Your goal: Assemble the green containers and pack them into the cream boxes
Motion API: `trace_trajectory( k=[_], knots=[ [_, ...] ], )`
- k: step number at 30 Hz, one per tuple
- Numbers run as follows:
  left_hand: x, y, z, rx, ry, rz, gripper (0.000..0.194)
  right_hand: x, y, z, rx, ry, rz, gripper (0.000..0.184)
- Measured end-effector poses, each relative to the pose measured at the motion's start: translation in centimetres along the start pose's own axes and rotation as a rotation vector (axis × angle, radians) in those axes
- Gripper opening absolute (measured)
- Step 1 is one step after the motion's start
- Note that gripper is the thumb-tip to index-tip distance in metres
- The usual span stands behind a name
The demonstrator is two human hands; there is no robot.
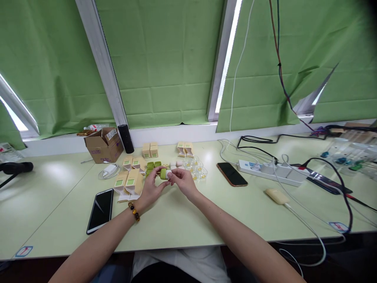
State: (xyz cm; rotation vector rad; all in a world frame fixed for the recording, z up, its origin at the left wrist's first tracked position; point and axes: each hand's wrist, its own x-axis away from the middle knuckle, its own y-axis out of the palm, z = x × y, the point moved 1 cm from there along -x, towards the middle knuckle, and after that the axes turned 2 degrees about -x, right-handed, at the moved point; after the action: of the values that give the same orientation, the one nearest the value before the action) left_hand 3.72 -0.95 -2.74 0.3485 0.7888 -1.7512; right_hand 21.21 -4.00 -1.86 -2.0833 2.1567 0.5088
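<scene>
Over the middle of the table, both hands meet on a small green container with a white end (163, 173). My left hand (150, 190) has its fingers curled round the green part. With thumb and fingers, my right hand (185, 183) pinches the white end. Just behind them sit several small green pieces (150, 165) and some pale pinkish-white pieces (176, 163). Clear rounded cups with yellow bits (198, 169) stand close to my right hand. Cream cartons with green squares (131, 182) are left of my left hand, partly with open flaps.
More cream cartons (150, 150) stand farther back. A white-framed phone (100, 210) lies left, a dark phone (232, 174) right. Beyond it are a power strip (272, 173), a cream mouse-like device (277, 196) and tangled cables. A cardboard box (103, 147) and black cylinder (126, 138) stand back left.
</scene>
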Motion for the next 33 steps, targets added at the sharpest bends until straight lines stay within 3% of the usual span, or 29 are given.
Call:
trace_trajectory(
  k=[4,7,12,15,18,33],
  knots=[
    [0.2,0.4,0.3,0.101,-0.032,0.018,0.048,0.2,0.6,0.4,0.044,0.005,0.003,0.052],
    [-0.1,0.4,0.2,0.264,-0.072,0.015,0.052,0.5,0.4,0.2,0.189,-0.07,0.005,0.049],
    [-0.7,0.2,-0.4,0.494,-0.249,-0.049,0.061,1.0,-0.6,-0.7,0.638,-0.46,0.114,0.039],
    [-0.7,0.4,-0.5,0.622,-0.329,-0.113,0.06,1.4,-0.7,-0.7,0.847,-0.668,0.058,0.038],
    [-0.6,0.9,-0.5,0.653,-0.329,-0.171,0.055,1.5,-0.6,-0.5,0.947,-0.783,0.009,0.032],
    [-0.1,1.1,-0.7,0.511,-0.301,-0.129,0.053,1.4,0.0,0.0,1.079,-0.873,-0.067,0.03]
  ],
)
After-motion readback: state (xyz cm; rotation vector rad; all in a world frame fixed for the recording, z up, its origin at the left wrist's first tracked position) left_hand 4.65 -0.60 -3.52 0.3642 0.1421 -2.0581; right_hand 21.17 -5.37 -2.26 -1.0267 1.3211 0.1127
